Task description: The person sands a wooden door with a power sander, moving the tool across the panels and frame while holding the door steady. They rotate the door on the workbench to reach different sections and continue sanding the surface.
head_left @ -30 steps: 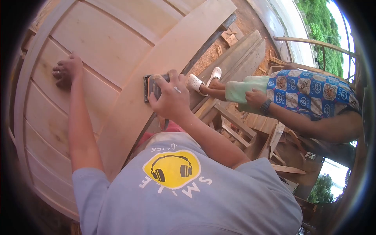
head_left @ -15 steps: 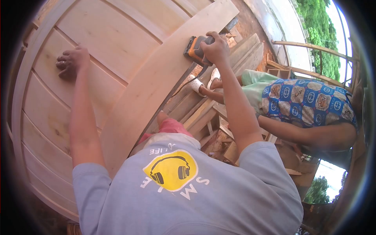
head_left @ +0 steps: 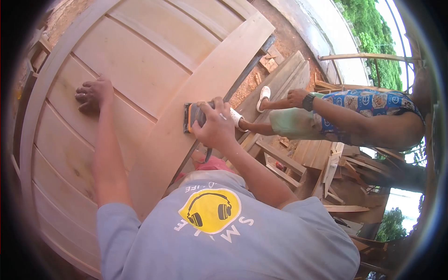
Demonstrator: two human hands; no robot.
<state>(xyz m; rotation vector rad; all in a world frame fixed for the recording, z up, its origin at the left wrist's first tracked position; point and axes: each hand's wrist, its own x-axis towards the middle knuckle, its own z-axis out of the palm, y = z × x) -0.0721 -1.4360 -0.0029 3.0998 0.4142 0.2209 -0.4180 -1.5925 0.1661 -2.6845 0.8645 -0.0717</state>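
Observation:
My right hand (head_left: 217,123) is wrapped round an orange and black electric sander (head_left: 190,118). The sander's pad rests on a broad, smooth wooden board (head_left: 170,123) along the near edge of a large panelled wooden door (head_left: 133,51) with a curved outer frame. From the sander, a dark cord drops towards my body. My left hand (head_left: 94,94) lies on the grooved panels, fingers bent and slightly apart, with a ring on one finger. No held object shows in it.
To the right a person (head_left: 336,112) in a blue patterned shirt, green shorts and white clogs stands close by, one hand near the waist. Planks (head_left: 289,77) and wood offcuts (head_left: 326,172) lie on the ground beyond the board's edge.
My right hand has drawn the sander along the board, nearer to my body and to the left. The left hand stays on the panels. The nearby person's arm has bent up.

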